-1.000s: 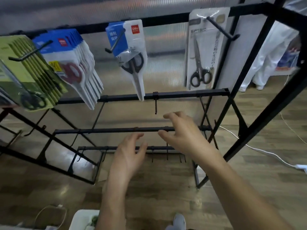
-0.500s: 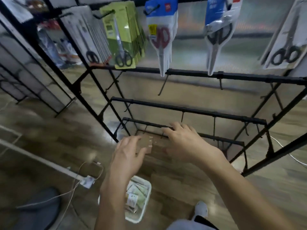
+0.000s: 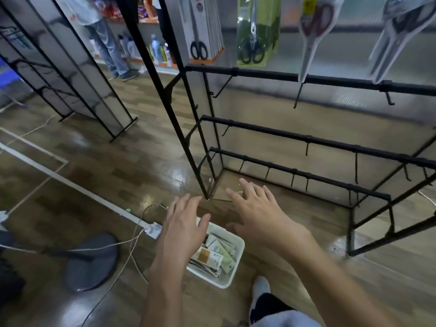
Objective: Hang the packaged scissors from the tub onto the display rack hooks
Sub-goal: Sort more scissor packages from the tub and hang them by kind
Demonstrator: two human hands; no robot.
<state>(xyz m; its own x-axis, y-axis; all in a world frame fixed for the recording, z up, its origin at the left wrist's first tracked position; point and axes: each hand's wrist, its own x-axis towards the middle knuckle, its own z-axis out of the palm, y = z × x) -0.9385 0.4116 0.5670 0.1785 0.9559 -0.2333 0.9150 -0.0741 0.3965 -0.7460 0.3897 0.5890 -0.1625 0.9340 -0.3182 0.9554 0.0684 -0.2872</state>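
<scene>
White and boxy, the plastic tub (image 3: 236, 256) sits on the shiny wood floor (image 3: 118, 166), with flat packs of scissors (image 3: 213, 254) piled inside it. Above the tub, the left hand (image 3: 182, 230) and the right hand (image 3: 257, 215) both hold nothing, fingers spread out flat. Behind the tub stands the black metal rack (image 3: 295, 135) with thin hooks. High above the tub, more scissors packs (image 3: 256, 31) hang from it.

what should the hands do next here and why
Probably lower the left hand into the white tub and pick up one of the scissors packs. Both hands are open and hold nothing, the left hand hovers right over the tub, and the lower rack hooks are bare.
</scene>
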